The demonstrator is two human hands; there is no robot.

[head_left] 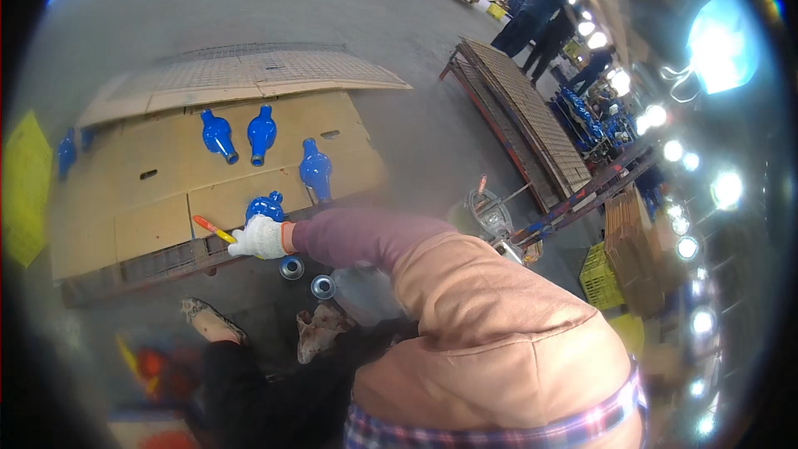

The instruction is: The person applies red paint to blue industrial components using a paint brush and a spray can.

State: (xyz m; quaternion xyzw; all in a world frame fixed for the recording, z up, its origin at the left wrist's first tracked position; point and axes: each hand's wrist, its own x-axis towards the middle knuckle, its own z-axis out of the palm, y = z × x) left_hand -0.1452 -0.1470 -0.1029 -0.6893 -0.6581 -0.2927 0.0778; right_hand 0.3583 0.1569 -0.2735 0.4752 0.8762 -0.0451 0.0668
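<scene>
A white-gloved hand, my right hand (258, 238), reaches out on a purple-sleeved arm over the near edge of the cardboard. Its fingers are closed round a slim red-and-yellow tool handle (214, 229); the tool's exact kind does not show. Just beyond the glove stands a blue bulbous fitting (264, 206), close to the hand; whether they touch I cannot tell. Farther off, blue bulbous fittings with narrow ends lie on the cardboard: one (315, 170), another (261, 135) and a third (219, 135). My left hand is out of sight.
Flat cardboard (183, 175) covers a low rack. Two round metal parts (322, 287) sit below its near edge, beside a crumpled cloth (321, 331). A mesh-topped rack (524, 112) stands to the right, with people (540, 12) behind it. A yellow crate (600, 276) stands at right.
</scene>
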